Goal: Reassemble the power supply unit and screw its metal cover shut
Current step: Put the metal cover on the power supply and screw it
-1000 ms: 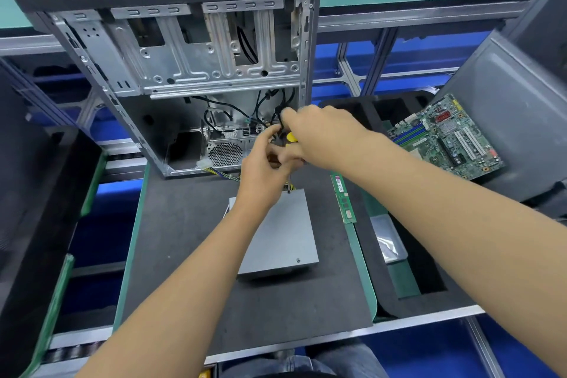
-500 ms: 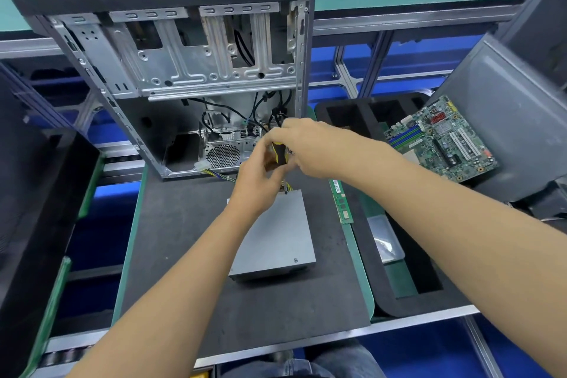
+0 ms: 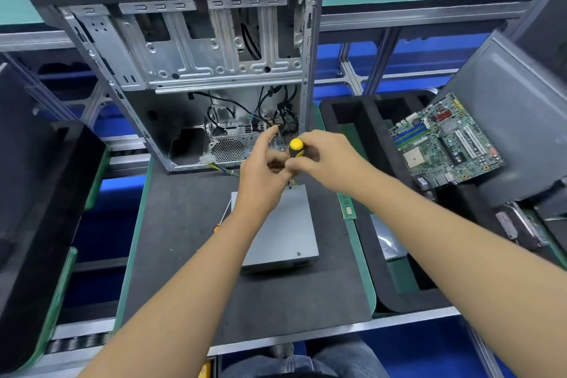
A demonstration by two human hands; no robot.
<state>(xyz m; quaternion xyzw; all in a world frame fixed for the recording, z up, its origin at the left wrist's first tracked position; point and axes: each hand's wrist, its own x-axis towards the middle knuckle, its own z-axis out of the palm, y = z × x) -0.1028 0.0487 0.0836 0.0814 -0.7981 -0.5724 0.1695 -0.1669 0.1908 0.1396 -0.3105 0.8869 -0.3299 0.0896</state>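
1. The flat grey metal power supply unit (image 3: 280,230) lies near the middle of the dark foam work mat (image 3: 184,255), cover uppermost.
2. The right hand (image 3: 328,159) curls its fingers round a yellow-and-black screwdriver handle (image 3: 296,149), held upright above the unit's far edge.
3. The left hand (image 3: 260,175) is beside the shaft, forefinger extended; its grip cannot be told.
4. An open grey computer case (image 3: 184,70) stands at the mat's far edge.

Bright, even overhead light, shadows soft and short under the forearms. Wide-angle bend curves the bench rails at the edges. Slight motion blur on the hands; centre is sharp.
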